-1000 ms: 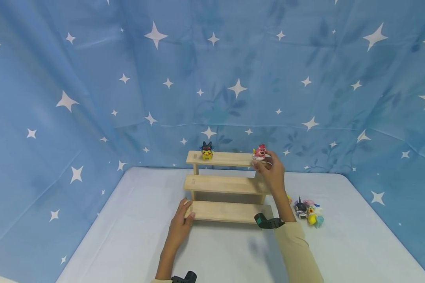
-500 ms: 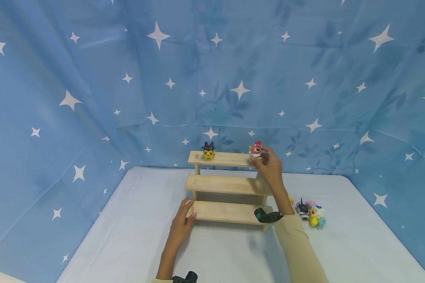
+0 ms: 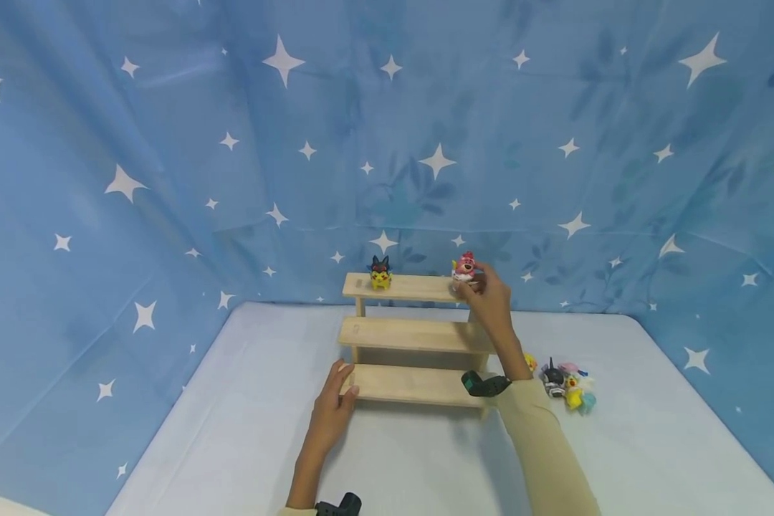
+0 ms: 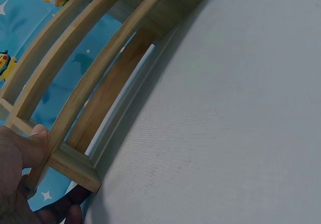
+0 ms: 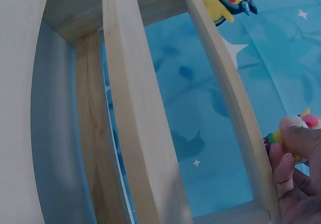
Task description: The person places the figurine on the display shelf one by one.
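A three-tier wooden display shelf (image 3: 413, 335) stands on the white table. My left hand (image 3: 330, 412) grips the left end of its lowest board; in the left wrist view the thumb (image 4: 36, 142) lies on the board and other fingers reach round the end. At the right end of the top board, my right hand (image 3: 493, 304) pinches a pink and white toy figurine (image 3: 464, 266) between thumb and fingers. The right wrist view shows this figurine (image 5: 306, 118) partly hidden by the fingers. A yellow figurine with a dark eared hood (image 3: 380, 274) stands on the top board's left end.
Several small figurines (image 3: 567, 387) lie in a cluster on the table, right of the shelf and close to my right forearm. A blue curtain with white stars (image 3: 387, 143) hangs behind the table and along both sides.
My right hand has shifted slightly left along the top board with the pink figurine, which now faces more forward. The left hand keeps its hold on the shelf.
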Available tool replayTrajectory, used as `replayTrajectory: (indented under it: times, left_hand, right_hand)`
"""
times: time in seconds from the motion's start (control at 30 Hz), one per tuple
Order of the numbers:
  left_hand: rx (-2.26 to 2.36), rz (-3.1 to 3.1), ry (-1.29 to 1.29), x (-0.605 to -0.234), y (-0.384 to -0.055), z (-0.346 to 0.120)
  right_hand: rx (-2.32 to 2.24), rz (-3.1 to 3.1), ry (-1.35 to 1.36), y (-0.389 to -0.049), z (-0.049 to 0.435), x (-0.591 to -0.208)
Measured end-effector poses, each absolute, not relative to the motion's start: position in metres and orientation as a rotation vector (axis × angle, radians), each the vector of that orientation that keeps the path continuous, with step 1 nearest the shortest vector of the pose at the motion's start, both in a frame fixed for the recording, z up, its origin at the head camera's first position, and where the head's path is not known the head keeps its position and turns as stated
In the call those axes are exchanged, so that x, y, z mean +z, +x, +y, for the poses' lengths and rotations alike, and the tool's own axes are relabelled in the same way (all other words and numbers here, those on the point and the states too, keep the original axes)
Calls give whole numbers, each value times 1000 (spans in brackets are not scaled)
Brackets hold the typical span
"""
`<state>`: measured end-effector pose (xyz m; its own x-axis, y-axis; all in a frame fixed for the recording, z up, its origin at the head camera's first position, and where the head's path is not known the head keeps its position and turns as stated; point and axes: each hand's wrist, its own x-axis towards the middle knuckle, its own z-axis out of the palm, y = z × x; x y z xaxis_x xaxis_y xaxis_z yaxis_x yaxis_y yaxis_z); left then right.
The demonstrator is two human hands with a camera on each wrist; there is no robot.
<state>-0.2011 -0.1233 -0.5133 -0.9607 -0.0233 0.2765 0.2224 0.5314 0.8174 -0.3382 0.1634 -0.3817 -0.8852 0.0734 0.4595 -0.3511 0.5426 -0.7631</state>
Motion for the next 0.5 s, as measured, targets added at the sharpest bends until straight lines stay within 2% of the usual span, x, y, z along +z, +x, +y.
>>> replayTrajectory:
  times: [0.5]
  left_hand:
    - [-1374,-2528,-186,-515,-202,-125]
  right_hand:
    - [1190,-2420,212,-341,162,-382]
